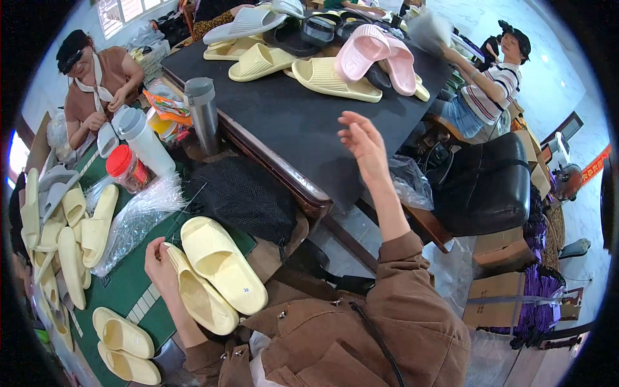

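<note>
My left hand point(162, 269) is closed on the outer edge of a pale yellow slide sandal point(201, 293), near its toe end. A matching pale yellow slide sandal point(227, 263) lies right against it, sole down. Both are close to my body, over the edge of the green table point(151, 226). My right hand point(362, 145) is raised over the black table point(284, 122), its fingers loosely bent and apart with nothing in them. Beyond it are yellow slides point(335, 79) and a pair of pink slides point(362, 53) in a heap.
More yellow slides point(97, 226) are heaped at the left, with another pair point(126, 335) nearer. A steel tumbler point(203, 116), a red-lidded jar point(127, 169), clear plastic strands point(138, 222) and a black mesh bag point(242, 197) stand between. People sit at far left and right; a black chair point(483, 187) is at right.
</note>
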The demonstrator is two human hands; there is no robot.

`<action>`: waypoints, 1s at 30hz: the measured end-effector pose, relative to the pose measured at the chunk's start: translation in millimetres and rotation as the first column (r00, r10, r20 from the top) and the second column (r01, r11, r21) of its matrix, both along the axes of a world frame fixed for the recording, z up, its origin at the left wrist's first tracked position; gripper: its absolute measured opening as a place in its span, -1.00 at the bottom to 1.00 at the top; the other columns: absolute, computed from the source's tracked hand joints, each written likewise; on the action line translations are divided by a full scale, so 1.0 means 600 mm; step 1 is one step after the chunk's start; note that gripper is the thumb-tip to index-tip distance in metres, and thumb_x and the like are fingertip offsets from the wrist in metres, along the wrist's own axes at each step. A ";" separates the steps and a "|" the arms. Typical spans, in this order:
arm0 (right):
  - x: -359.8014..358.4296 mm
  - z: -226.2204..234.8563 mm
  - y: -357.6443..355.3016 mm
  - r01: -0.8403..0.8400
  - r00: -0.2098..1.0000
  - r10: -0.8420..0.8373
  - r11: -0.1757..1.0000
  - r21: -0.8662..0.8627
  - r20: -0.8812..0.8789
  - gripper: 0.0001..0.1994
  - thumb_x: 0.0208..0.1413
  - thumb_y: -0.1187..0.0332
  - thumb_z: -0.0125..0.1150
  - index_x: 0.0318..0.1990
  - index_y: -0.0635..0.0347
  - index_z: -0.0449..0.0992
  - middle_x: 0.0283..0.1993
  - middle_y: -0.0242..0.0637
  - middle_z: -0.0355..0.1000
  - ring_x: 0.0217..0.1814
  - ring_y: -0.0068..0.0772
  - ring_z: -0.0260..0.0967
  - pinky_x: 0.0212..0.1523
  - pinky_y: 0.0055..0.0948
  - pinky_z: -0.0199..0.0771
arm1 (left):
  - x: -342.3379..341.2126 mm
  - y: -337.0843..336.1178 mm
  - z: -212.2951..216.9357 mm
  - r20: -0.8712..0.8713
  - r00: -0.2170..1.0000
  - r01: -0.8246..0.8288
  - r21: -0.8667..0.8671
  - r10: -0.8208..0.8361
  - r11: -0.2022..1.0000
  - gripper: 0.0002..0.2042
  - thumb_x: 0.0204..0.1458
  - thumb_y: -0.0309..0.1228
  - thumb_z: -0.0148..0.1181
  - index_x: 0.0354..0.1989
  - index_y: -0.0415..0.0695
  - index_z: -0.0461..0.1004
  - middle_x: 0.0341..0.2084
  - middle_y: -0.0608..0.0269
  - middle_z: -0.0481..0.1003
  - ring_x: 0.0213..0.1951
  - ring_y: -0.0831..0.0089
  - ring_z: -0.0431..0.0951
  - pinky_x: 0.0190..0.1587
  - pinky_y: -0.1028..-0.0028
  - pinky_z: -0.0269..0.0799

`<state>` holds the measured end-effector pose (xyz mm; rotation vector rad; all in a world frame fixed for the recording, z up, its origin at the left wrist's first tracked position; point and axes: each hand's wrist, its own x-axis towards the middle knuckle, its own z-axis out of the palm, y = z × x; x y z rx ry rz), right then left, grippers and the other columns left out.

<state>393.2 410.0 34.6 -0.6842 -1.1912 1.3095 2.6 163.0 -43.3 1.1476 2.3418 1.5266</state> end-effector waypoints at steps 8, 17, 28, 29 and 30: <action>0.119 0.013 0.044 0.221 0.912 -0.222 0.974 -0.044 -0.344 -0.61 0.25 0.37 -0.01 0.18 0.31 0.19 0.09 -0.09 0.30 0.06 -0.25 0.36 0.10 -0.38 0.44 | 0.002 0.004 0.002 -0.011 1.000 -0.015 -0.007 0.015 1.000 -0.84 0.11 -0.56 0.01 -0.19 -0.28 0.49 -0.41 0.26 0.47 -0.39 0.54 0.39 -0.26 0.54 0.34; 0.212 0.085 0.128 0.250 0.712 -0.206 0.968 -0.033 -0.672 -0.45 0.29 0.01 -0.20 0.35 -0.08 -0.05 0.26 -0.06 0.06 0.29 -0.07 0.05 0.30 -0.05 0.08 | 0.007 0.002 0.006 -0.069 0.998 -0.011 -0.010 0.011 1.000 -0.83 0.10 -0.56 0.02 -0.16 -0.26 0.48 -0.33 0.19 0.46 -0.35 0.48 0.42 -0.26 0.48 0.37; 0.279 0.115 0.228 0.404 0.600 -0.416 0.895 -0.191 -0.683 -0.44 0.27 -0.11 -0.32 0.28 0.02 0.10 0.24 -0.13 0.14 0.27 -0.15 0.10 0.28 -0.05 0.09 | 0.001 0.006 0.055 -0.533 0.830 -0.090 0.163 0.164 0.983 -0.73 0.09 -0.59 0.01 -0.03 -0.20 0.43 -0.02 0.09 0.37 0.03 0.22 0.37 0.08 0.33 0.28; 0.285 0.112 0.228 0.398 0.603 -0.410 0.898 -0.188 -0.684 -0.44 0.27 -0.11 -0.32 0.28 0.02 0.10 0.24 -0.13 0.14 0.27 -0.15 0.11 0.28 -0.05 0.09 | 0.018 0.012 0.088 -0.533 0.821 -0.086 0.242 0.206 0.967 -0.72 0.09 -0.60 -0.01 -0.02 -0.20 0.43 0.06 0.06 0.33 0.12 0.14 0.30 0.17 0.27 0.17; 0.285 0.093 0.218 0.384 0.609 -0.408 0.902 -0.198 -0.680 -0.44 0.27 -0.10 -0.32 0.28 0.02 0.10 0.24 -0.13 0.14 0.27 -0.15 0.11 0.28 -0.05 0.09 | 0.045 0.016 0.133 -0.534 0.822 -0.038 0.298 0.200 0.954 -0.71 0.06 -0.61 0.00 -0.02 -0.21 0.43 0.04 0.06 0.34 0.11 0.14 0.31 0.16 0.26 0.17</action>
